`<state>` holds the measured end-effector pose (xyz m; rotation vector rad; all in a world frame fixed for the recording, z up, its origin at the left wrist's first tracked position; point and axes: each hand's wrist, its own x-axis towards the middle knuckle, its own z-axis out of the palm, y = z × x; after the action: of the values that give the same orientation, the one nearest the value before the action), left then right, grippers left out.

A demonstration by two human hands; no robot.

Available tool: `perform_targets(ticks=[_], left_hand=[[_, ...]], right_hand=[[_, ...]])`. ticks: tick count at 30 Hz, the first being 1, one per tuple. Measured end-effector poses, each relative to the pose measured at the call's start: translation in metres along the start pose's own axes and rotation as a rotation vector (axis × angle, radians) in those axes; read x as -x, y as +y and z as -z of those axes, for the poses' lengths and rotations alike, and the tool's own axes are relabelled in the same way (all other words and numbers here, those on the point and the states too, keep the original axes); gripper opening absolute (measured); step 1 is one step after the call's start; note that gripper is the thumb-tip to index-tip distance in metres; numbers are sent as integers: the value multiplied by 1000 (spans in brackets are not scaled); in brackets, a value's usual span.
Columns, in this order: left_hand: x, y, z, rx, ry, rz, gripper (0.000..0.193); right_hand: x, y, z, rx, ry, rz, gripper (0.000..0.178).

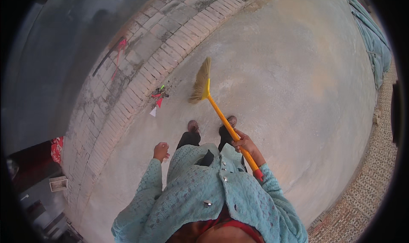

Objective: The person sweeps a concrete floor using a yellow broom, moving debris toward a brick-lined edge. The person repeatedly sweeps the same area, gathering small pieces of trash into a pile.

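Observation:
My right hand (pixel 246 145) is wrapped round the orange handle of a broom (pixel 220 115), close to the red cap at its upper end. The handle slants away from me to a yellow collar, and its tan bristles (pixel 201 83) fan out at the grey floor ahead of my feet. My left hand (pixel 161 152) hangs at my left side with its fingers loosely curled and nothing visible in it. Left of the bristles lies a small heap of litter (pixel 159 97), with dark bits and red, green and white scraps.
A raised brick edging (pixel 164 57) curves along the left, with a pink ribbon (pixel 119 55) and a dark rod (pixel 104 60) on it. Green-blue sheeting (pixel 370 34) hangs at the far right above a patterned strip (pixel 362 179). A small pale box (pixel 59 184) stands at lower left.

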<state>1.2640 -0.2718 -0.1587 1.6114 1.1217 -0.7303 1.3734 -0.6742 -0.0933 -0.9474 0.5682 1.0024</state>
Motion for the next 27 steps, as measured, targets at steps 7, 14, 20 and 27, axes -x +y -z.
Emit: perform_targets(ticks=[7,14,20,27], left_hand=[[54,-1,-30,202,139,-13,31],[60,-108,-74,-261,215,-159,24],[56,-89,-78,-210,223,-84,28],[71,-105,-53,-114,250,-41,27]], right_hand=[[-34,-59,104,193,231,-54,88],[-42,-126,146,-304,182,354,61],[-77,-143,104,-539,99,406,15],[-174,-105,69,-647,-3,18,14]])
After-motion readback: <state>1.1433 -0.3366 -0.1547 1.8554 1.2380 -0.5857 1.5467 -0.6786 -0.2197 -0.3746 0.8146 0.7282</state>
